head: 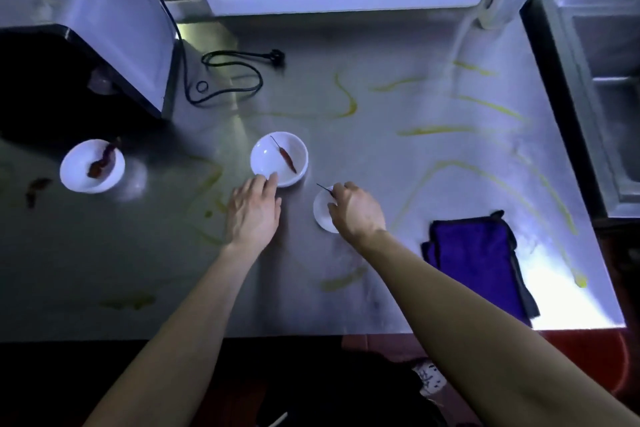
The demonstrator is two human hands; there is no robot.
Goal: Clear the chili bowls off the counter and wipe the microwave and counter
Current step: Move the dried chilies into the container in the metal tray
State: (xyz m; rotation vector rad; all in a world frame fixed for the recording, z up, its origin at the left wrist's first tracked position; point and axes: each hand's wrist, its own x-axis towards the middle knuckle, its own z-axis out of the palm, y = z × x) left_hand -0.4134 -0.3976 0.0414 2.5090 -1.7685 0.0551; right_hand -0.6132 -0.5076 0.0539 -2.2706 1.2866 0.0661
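Note:
Three white bowls sit on the steel counter (pixel 346 298). The left bowl (pixel 78 175) holds dark red chilies in front of the microwave (pixel 104 28). One red chili lies in the middle bowl (pixel 266 159). My left hand (pixel 254 211) reaches to its near rim with straight fingers that touch the edge. My right hand (pixel 356 210) covers most of the small right bowl (pixel 322 215), fingers curled over its rim, and a thin chili stem sticks out beside them. Yellow-green streaks smear the counter.
A folded purple cloth (pixel 478 260) lies near the counter's front right edge. A black power cord (pixel 235 73) coils behind the bowls beside the microwave. A sink (pixel 606 97) is set at the right. A window frame runs along the back.

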